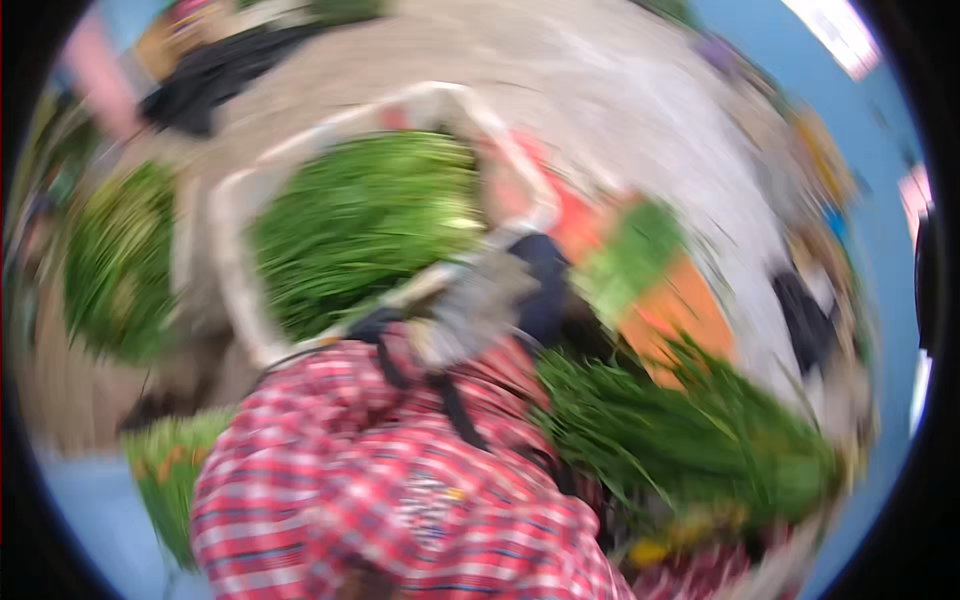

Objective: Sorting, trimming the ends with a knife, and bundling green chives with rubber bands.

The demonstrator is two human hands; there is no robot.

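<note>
Below the white crate [232, 250], at the lower right of the view, a long bundle of green stalks [690, 430] lies nearest to the person's body, its long axis running from the red plaid sleeve [400, 480] outward and slightly down toward the right rim. The picture is heavily smeared by motion, so only broad shapes can be trusted.

Neither bare hand shows plainly. A grey, glove-like shape [470, 305] sits at the near rim of the crate, just above the plaid sleeve; it may be the person's hand or cuff, but the blur leaves that open, and I cannot tell whether either grip is apart, together or clamped on anything.

The bundle starts close against the plaid sleeve on its right side, so it lies to the right of and below the grey shape, with its leafy tips fanning away from the body. The right arm would be the nearer one to it, judging by that side alone.

Inside the crate a heap of similar greens [360, 225] fills the middle, up and left from the bundle. Another green heap [120, 260] lies well apart at the left, and an orange patch [680, 310] sits between crate and bundle.
</note>
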